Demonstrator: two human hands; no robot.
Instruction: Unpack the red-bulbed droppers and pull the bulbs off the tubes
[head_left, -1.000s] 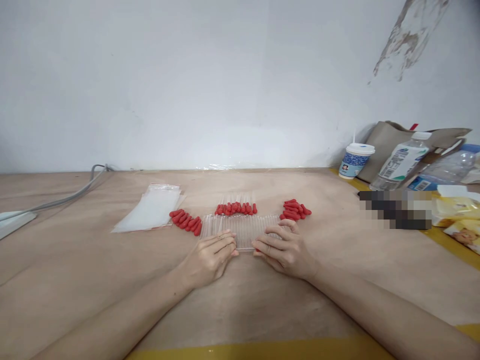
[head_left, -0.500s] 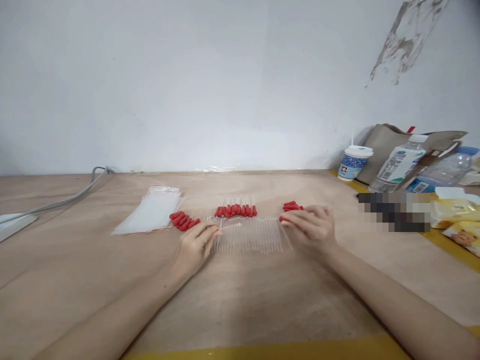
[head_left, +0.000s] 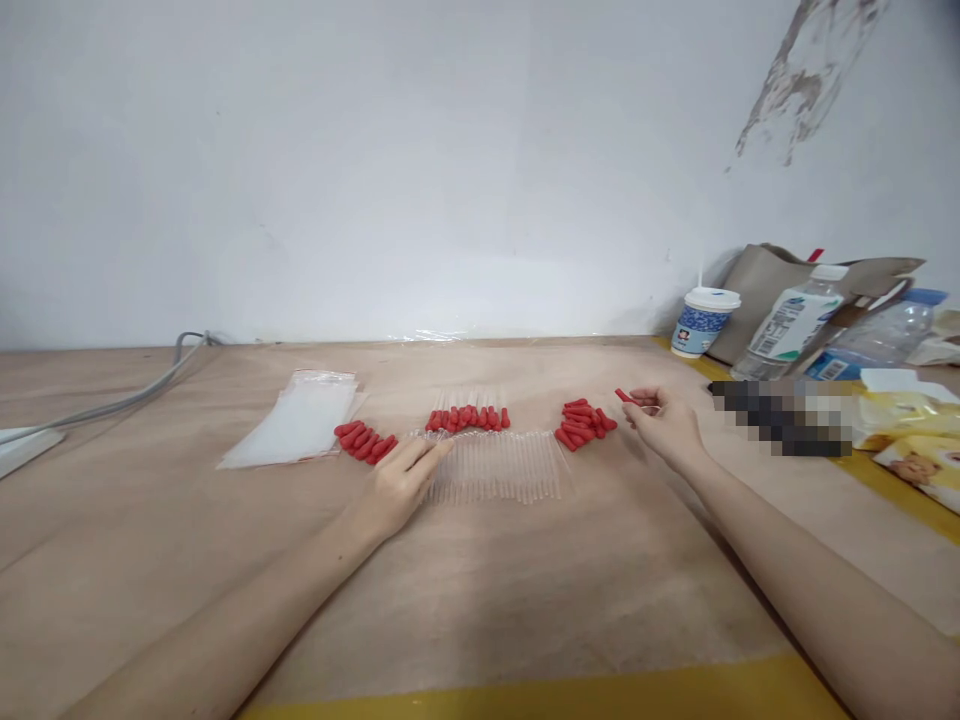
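My right hand [head_left: 664, 425] pinches a small red rubber dropper bulb [head_left: 623, 396] between thumb and fingers, off the table. Just left of it lies a loose pile of red bulbs [head_left: 581, 425]. Over the left end of a row of thin clear tubes [head_left: 502, 465], my left hand [head_left: 401, 480] has its fingers closed together, touching or just above the tubes. What sits between those fingertips is hidden. Behind this row, several tubes fitted with red bulbs [head_left: 469, 417] lie side by side. Further red bulbs [head_left: 365, 441] rest beyond my left hand.
Clear plastic bags [head_left: 296, 420] lie stacked at left, near a grey cable [head_left: 161, 385]. Along the right side stand a paper cup [head_left: 703, 325], a water bottle [head_left: 795, 325], a grey bag [head_left: 757, 290] and yellow packets [head_left: 919, 455]. A wall closes off the back.
My right hand has drawn back to the right from the bulb pile, carrying one bulb. My left fingertips have shifted slightly forward, and the tube that stuck out from them no longer shows.
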